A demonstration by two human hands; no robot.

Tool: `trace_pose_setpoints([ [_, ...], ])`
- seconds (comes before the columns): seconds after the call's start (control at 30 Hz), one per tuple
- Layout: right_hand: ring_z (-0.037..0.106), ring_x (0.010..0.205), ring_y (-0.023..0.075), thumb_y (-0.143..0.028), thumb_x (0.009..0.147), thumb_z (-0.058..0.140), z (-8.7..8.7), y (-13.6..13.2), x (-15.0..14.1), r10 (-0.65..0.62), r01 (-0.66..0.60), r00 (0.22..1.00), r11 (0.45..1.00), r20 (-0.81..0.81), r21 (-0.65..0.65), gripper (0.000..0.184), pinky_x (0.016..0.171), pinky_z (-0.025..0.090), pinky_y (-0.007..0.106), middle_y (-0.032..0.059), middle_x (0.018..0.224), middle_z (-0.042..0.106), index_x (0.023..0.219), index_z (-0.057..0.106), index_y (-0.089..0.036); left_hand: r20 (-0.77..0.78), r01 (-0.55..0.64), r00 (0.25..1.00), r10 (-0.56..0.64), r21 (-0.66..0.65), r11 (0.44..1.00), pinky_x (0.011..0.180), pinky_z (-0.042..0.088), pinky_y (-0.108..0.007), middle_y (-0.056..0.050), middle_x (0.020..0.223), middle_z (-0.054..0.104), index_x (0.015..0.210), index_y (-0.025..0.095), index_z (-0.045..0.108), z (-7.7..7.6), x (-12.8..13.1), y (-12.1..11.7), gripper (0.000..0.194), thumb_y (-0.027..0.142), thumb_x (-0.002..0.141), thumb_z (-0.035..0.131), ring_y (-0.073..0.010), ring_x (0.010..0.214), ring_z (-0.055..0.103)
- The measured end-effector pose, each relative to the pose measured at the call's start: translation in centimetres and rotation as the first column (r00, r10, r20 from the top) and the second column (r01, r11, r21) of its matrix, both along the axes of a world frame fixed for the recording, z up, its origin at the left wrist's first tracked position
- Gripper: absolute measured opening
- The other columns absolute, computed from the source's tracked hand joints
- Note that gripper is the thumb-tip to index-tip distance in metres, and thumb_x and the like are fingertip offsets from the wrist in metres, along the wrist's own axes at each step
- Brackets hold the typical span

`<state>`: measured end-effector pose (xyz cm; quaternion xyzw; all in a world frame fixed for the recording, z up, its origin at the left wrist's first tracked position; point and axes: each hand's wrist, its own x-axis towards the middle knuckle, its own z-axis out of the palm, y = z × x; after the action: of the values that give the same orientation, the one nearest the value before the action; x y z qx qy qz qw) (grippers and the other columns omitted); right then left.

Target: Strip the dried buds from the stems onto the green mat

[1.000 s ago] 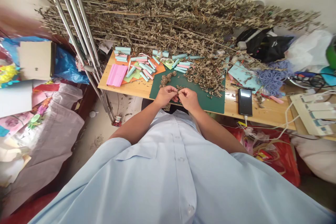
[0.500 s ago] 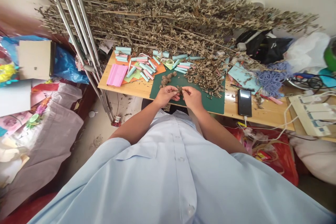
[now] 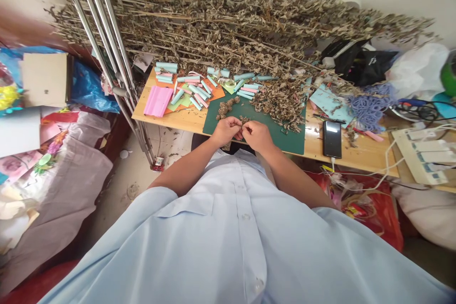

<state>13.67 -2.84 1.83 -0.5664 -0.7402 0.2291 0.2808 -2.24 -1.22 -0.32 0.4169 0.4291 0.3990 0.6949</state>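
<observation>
My left hand [image 3: 226, 132] and my right hand [image 3: 258, 136] meet over the front edge of a green cutting mat [image 3: 294, 143]. Both are closed, with thumbs and fingers pinched together around a small bit of dried leaves that the fingers mostly hide. Just past my fingertips some dried leaf crumbs [image 3: 244, 119] show on the mat. Beyond my left hand lie several balled clumps of dried leaves [image 3: 224, 108]. A larger heap of loose dried leaves [image 3: 280, 104] spreads over the mat to the right of them.
Bundles of dried stalks [image 3: 213, 23] run along the wall. Rolled paper tubes [image 3: 195, 90] and pink paper [image 3: 157, 101] lie at left on the wooden table [image 3: 192, 123]. A phone [image 3: 332, 139], blue yarn [image 3: 372, 107] and a power strip [image 3: 423, 156] are at right. Metal crutches [image 3: 110, 47] lean at left.
My right hand has shifted left and turned inward, so its fingertips now meet those of my left hand. The leaf bit between them is now more hidden.
</observation>
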Motion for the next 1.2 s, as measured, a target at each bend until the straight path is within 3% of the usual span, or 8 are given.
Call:
trace_pose_setpoints([
  [0.07, 0.062, 0.073, 0.0198, -0.024, 0.081, 0.055, -0.3, 0.0, -0.2, -0.054, 0.053, 0.997, 0.998, -0.048, -0.025, 0.015, 0.074, 0.048, 0.031, 0.0063, 0.077, 0.071, 0.077, 0.069, -0.02, -0.003, -0.019, 1.0, 0.019, 0.002, 1.0, 0.056, 0.055, -0.024, 0.002, 0.062, 0.066, 0.089, 0.014, 0.058, 0.1, 0.0, 0.0, 0.014, 0.016, 0.078, 0.065, -0.0113, 0.051, 0.065],
  [0.23, 0.059, 0.051, 0.0171, -0.039, 0.087, 0.053, -1.1, 0.5, -0.1, -0.312, 0.219, 0.899, 0.927, -0.306, -0.303, 0.027, 0.058, 0.048, 0.028, -0.001, 0.053, 0.061, 0.085, 0.071, -0.019, 0.036, -0.044, 0.998, 0.046, -0.048, 0.998, 0.056, 0.056, -0.025, -0.002, 0.068, 0.07, 0.09, 0.013, 0.057, 0.6, -0.3, 0.0, 0.017, 0.017, 0.076, 0.066, -0.0134, 0.054, 0.068],
  [0.3, 0.06, 0.052, 0.0171, -0.042, 0.086, 0.056, -1.2, 0.7, 0.2, -0.336, 0.243, 0.885, 0.924, -0.322, -0.296, 0.028, 0.06, 0.049, 0.029, -0.0006, 0.056, 0.064, 0.089, 0.072, -0.019, 0.058, -0.053, 0.997, 0.057, -0.064, 0.997, 0.057, 0.058, -0.027, -0.003, 0.07, 0.071, 0.091, 0.012, 0.057, 0.7, -0.4, 0.1, 0.02, 0.019, 0.076, 0.068, -0.0144, 0.056, 0.069],
  [0.43, 0.067, 0.07, 0.0196, -0.036, 0.086, 0.058, -1.2, 0.8, 0.6, -0.281, 0.258, 0.927, 0.958, -0.249, -0.121, 0.023, 0.072, 0.053, 0.033, 0.0053, 0.084, 0.074, 0.091, 0.074, -0.021, 0.085, -0.071, 0.993, 0.077, -0.073, 0.995, 0.061, 0.06, -0.029, -0.005, 0.075, 0.072, 0.094, 0.011, 0.06, 0.7, -0.2, 0.1, 0.026, 0.024, 0.076, 0.074, -0.015, 0.061, 0.071],
  [0.57, 0.067, 0.084, 0.0215, -0.026, 0.085, 0.058, -1.3, 0.7, 0.7, -0.164, 0.167, 0.978, 0.986, -0.13, 0.007, 0.02, 0.083, 0.054, 0.036, 0.0072, 0.098, 0.075, 0.094, 0.076, -0.022, 0.073, -0.084, 0.993, 0.09, -0.072, 0.994, 0.062, 0.06, -0.028, -0.004, 0.075, 0.071, 0.095, 0.011, 0.062, 0.7, -0.1, 0.1, 0.029, 0.026, 0.076, 0.077, -0.0141, 0.062, 0.07],
  [0.93, 0.068, 0.093, 0.0227, -0.035, 0.09, 0.057, -0.5, 0.2, 0.6, -0.178, 0.167, 0.95, 0.984, -0.255, -0.064, 0.026, 0.086, 0.056, 0.038, 0.0081, 0.105, 0.075, 0.102, 0.076, -0.022, 0.114, -0.047, 0.992, 0.056, -0.082, 0.995, 0.066, 0.06, -0.028, -0.006, 0.081, 0.071, 0.094, 0.01, 0.064, 0.7, -0.3, 0.2, 0.036, 0.042, 0.08, 0.076, -0.0151, 0.067, 0.072],
  [1.07, 0.068, 0.086, 0.0219, -0.039, 0.088, 0.061, -0.5, 0.2, 0.2, -0.169, 0.127, 0.94, 0.98, -0.298, -0.156, 0.027, 0.081, 0.055, 0.036, 0.0068, 0.097, 0.075, 0.101, 0.077, -0.022, 0.093, -0.057, 0.994, 0.063, -0.069, 0.996, 0.067, 0.061, -0.028, -0.005, 0.076, 0.071, 0.092, 0.01, 0.064, 0.8, -0.2, 0.1, 0.029, 0.032, 0.079, 0.078, -0.0148, 0.067, 0.072],
  [1.2, 0.066, 0.083, 0.0204, -0.035, 0.087, 0.062, -0.5, 0.3, 0.3, -0.106, 0.084, 0.968, 0.991, -0.227, -0.104, 0.021, 0.08, 0.053, 0.034, 0.0056, 0.092, 0.073, 0.095, 0.077, -0.022, 0.076, -0.062, 0.995, 0.068, -0.068, 0.996, 0.068, 0.061, -0.029, -0.003, 0.073, 0.07, 0.092, 0.01, 0.062, 0.8, -0.1, 0.0, 0.025, 0.025, 0.079, 0.078, -0.0152, 0.067, 0.073],
])
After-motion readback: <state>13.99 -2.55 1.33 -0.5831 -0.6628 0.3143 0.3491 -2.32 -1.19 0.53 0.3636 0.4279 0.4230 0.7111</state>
